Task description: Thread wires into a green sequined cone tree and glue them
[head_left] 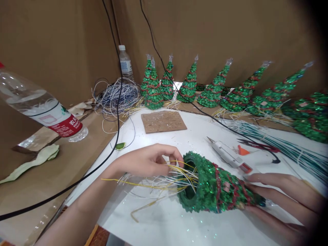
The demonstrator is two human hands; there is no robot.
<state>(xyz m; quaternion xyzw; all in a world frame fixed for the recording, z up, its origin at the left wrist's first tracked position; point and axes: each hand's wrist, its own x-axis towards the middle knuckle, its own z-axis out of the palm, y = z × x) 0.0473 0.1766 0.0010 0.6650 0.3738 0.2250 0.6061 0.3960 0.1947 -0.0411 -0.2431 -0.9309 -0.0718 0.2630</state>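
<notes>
Fingers [170, 149] of the left hand [147, 160] curl at yellow and white wires [186, 175], whether pinching, unclear; the right hand [297, 189] clamps the tip of a glittery green, red-garlanded tree [208, 186], sideways over the tabletop [153, 223], wires inside its hollow nine-o'clock base [188, 204]; toward ten, a bottle [61, 119] holds clear liquid [28, 97].

Walls [230, 30] — plain brown, spanning top of frame, cornered left of centre. Tabletop [151, 227], white, lower centre. Reddish-brown patch [99, 236], lower left — possibly floor, too little shown.
</notes>
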